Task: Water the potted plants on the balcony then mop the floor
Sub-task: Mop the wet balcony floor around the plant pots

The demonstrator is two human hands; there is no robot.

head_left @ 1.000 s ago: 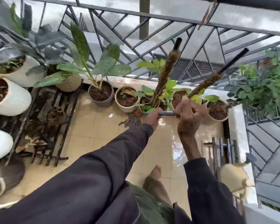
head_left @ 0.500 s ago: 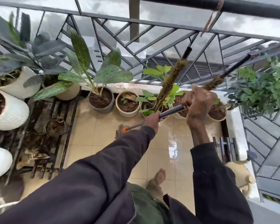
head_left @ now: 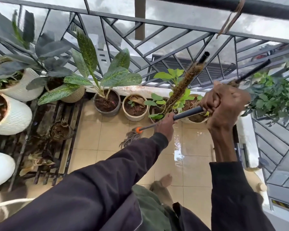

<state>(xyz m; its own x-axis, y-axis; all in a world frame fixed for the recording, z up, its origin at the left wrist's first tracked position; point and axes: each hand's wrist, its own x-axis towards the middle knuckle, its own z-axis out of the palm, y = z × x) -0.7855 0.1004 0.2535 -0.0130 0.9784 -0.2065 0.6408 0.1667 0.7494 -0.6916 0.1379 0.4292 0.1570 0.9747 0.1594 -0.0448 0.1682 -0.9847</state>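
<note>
Bare foot [head_left: 166, 178] planted on wet, glossy beige floor tiles [head_left: 192, 147]. Left hand [head_left: 164, 126], dark sleeve, is curled round the lower part of the grey metal mop handle [head_left: 187, 113]. Right hand [head_left: 223, 105] clenches the same handle higher up. The handle slopes down and to the left to an orange collar [head_left: 138, 130]. The grey string mop head [head_left: 131, 137] lies on the tiles, near the row of round potted plants [head_left: 107, 112]. Dark metal railing [head_left: 257, 8] behind.
</note>
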